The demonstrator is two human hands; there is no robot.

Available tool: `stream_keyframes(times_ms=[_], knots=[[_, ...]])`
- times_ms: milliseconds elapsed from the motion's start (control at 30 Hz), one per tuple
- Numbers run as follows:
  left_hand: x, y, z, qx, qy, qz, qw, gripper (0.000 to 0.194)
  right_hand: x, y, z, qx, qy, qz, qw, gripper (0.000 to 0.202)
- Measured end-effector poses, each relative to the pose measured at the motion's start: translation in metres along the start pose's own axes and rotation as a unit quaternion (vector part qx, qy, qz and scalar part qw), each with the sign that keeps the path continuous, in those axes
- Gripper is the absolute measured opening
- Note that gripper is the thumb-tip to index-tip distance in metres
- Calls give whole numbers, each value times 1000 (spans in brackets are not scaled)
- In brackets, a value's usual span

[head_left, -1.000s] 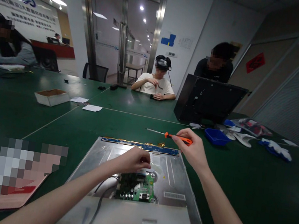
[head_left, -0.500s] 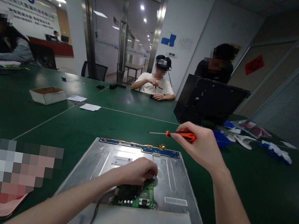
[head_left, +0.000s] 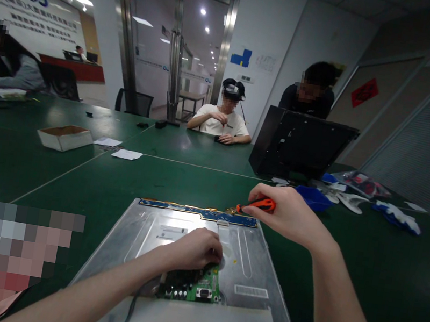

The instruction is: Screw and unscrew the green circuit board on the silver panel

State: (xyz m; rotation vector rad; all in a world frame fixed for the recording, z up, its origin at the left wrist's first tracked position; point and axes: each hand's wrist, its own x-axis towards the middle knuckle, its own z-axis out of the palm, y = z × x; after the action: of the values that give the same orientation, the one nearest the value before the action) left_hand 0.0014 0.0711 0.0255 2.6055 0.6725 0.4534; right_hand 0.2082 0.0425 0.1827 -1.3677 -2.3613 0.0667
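Note:
A flat silver metal panel (head_left: pixel 251 319) lies on the green table, with a narrow blue circuit strip (head_left: pixel 190 211) along its far edge. On its middle sits a green circuit board (head_left: pixel 205 285). The fingers of my left hand (head_left: pixel 197 248) are curled together at the board's far edge; what they hold, if anything, is hidden. My right hand (head_left: pixel 288 216) grips an orange and black screwdriver (head_left: pixel 261 205) beyond the panel's far right, its tip pointing left near the blue strip. A dark cable (head_left: pixel 129 313) runs from the board toward me.
An open white box (head_left: pixel 65 140) and papers (head_left: pixel 126 154) lie at the left. A black monitor casing (head_left: pixel 303 145) stands at the back right, beside blue cloth (head_left: pixel 313 198) and gloves (head_left: pixel 397 217). Several people are around the table (head_left: pixel 171 178).
My right hand has lowered the screwdriver slightly toward the blue strip. My left hand stays at the board, and the view has shifted a little.

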Motion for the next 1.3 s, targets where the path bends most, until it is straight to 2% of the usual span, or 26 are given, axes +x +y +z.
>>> stream_keyframes(times_ms=[167,400,500,700,967,1300], knots=[[-2,1,-1,-5,-9,13,1000,15,-8,3,-8,-7,-37,3,999,17],[0,1,0,-63,3,-40,997,15,-13,-1,-13,22,-60,14,998,22],[0,1,-1,-80,4,-55,995,14,-11,-6,-10,41,-87,-6,995,20],[-1,-6,-3,-141,-13,-31,989,13,-8,-14,2,17,-135,-38,990,19],[-1,-14,0,-179,-14,-33,983,15,-3,-17,21,-18,-149,-61,987,18],[-1,-16,0,-201,-15,-33,979,16,-3,-22,23,-35,-158,-61,985,17]])
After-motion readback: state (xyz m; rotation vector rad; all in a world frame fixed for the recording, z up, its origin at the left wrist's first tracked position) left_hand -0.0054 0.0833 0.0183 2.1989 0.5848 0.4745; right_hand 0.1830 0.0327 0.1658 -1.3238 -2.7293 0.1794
